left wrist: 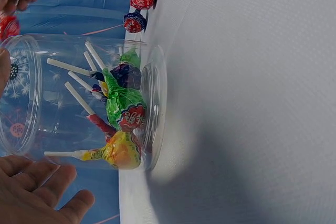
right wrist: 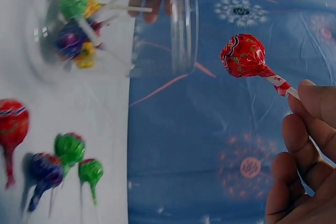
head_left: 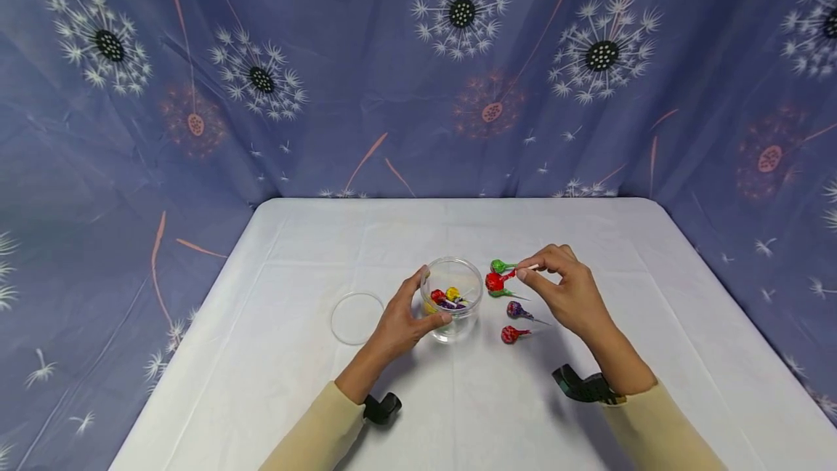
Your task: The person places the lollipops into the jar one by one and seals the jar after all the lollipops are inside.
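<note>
While the right hand [head_left: 564, 289] pinches its white stick between thumb and fingertips, a red-wrapped lollipop [right wrist: 243, 56] is raised off the tabletop, its head just beside the clear jar [head_left: 466, 327], at two o'clock from it in the head view. The jar stands upright, holding several lollipops, among them a yellow lollipop [left wrist: 125, 150] and a green lollipop [left wrist: 125, 103], heads down with sticks leaning upward. The left hand [head_left: 400, 322] grips the jar from eight o'clock, thumb across its near side and fingers round the far left.

Around the jar lie loose lollipops: an upper green one [head_left: 499, 266] at two o'clock, a lower green one [head_left: 498, 294] and a purple one [head_left: 515, 310] at three, and another red one [head_left: 510, 335] at four. A clear lid-like disc [head_left: 337, 323] lies at nine o'clock, apart from the jar. All rest on a white-covered table [head_left: 314, 238]; behind, toward twelve, hangs a blue dandelion-print curtain [head_left: 366, 78].
</note>
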`<state>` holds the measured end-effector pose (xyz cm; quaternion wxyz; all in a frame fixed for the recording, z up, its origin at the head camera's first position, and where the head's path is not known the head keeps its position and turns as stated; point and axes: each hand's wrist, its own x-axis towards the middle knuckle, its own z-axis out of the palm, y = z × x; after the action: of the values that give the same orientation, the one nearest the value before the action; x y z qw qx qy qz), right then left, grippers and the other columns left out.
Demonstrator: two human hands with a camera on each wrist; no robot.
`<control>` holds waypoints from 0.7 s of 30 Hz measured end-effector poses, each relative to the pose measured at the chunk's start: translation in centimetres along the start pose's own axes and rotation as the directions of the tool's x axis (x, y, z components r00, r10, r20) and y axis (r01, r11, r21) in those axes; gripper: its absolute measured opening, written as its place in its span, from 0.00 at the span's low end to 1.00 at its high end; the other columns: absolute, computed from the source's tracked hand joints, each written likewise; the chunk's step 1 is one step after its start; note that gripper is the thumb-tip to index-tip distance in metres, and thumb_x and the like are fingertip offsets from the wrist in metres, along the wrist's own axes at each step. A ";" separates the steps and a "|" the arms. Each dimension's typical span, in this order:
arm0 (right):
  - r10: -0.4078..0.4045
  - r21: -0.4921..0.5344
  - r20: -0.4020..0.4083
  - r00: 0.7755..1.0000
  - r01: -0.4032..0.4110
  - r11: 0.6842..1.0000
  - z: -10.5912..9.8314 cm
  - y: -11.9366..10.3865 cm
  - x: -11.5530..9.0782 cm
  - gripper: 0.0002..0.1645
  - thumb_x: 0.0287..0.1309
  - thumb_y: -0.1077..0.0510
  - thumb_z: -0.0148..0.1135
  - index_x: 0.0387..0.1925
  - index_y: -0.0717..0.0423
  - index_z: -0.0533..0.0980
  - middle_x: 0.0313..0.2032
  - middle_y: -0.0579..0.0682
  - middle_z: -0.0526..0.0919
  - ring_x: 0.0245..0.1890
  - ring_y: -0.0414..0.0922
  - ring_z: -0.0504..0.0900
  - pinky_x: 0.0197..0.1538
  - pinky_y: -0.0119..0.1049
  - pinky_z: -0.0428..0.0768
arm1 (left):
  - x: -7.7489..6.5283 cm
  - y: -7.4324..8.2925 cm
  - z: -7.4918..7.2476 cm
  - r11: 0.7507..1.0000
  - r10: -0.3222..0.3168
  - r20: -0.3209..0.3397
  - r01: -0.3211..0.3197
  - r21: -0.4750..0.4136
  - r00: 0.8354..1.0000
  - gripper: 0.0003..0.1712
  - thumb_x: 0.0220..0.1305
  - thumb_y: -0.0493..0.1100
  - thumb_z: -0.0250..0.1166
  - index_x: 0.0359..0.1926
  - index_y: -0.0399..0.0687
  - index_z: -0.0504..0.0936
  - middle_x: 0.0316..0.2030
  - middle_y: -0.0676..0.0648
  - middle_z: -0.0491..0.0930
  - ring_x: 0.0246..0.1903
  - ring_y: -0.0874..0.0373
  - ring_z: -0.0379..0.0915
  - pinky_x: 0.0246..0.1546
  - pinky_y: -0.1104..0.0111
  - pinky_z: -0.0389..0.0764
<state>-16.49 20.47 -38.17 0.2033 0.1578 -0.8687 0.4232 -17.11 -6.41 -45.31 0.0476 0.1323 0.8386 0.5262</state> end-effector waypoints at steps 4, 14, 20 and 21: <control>-0.029 0.024 0.017 0.999 0.029 0.999 0.8 -0.6 1.1 0.06 0.54 0.61 0.66 0.33 0.47 0.84 0.30 0.43 0.80 0.37 0.36 0.66 0.42 0.30 0.65 | 0.0 0.0 0.0 1.000 -0.019 0.006 0.019 -0.007 1.000 0.54 0.49 0.60 0.71 0.73 0.62 0.51 0.69 0.48 0.60 0.72 0.47 0.50 0.69 0.44 0.53; -0.091 -0.008 0.080 0.993 0.092 0.996 3.0 -1.8 3.0 0.01 0.54 0.56 0.67 0.30 0.47 0.84 0.29 0.41 0.79 0.35 0.36 0.65 0.37 0.33 0.66 | 0.0 0.1 0.0 1.000 -0.003 0.002 0.003 -0.008 1.000 0.54 0.49 0.59 0.71 0.73 0.61 0.52 0.69 0.47 0.60 0.71 0.47 0.52 0.69 0.43 0.53; -0.082 -0.048 0.171 0.982 0.092 0.995 4.2 -2.1 3.8 0.02 0.53 0.57 0.68 0.30 0.49 0.84 0.28 0.44 0.78 0.35 0.42 0.66 0.39 0.38 0.64 | 0.0 0.1 0.0 1.000 0.015 -0.001 -0.015 -0.015 1.000 0.53 0.51 0.58 0.71 0.73 0.60 0.52 0.69 0.46 0.60 0.71 0.46 0.52 0.69 0.42 0.53; -0.080 -0.054 0.185 0.979 0.091 0.994 4.4 -2.1 3.9 0.02 0.53 0.58 0.68 0.31 0.49 0.84 0.28 0.44 0.78 0.36 0.43 0.66 0.40 0.39 0.63 | 0.0 0.1 0.0 1.000 0.018 -0.001 -0.018 -0.015 1.000 0.53 0.51 0.58 0.71 0.73 0.60 0.52 0.69 0.46 0.60 0.71 0.46 0.52 0.68 0.42 0.53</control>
<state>-19.89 15.32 -37.37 0.1456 0.2268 -0.8888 0.3708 -17.06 -6.40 -45.16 0.0434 0.1392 0.8336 0.5328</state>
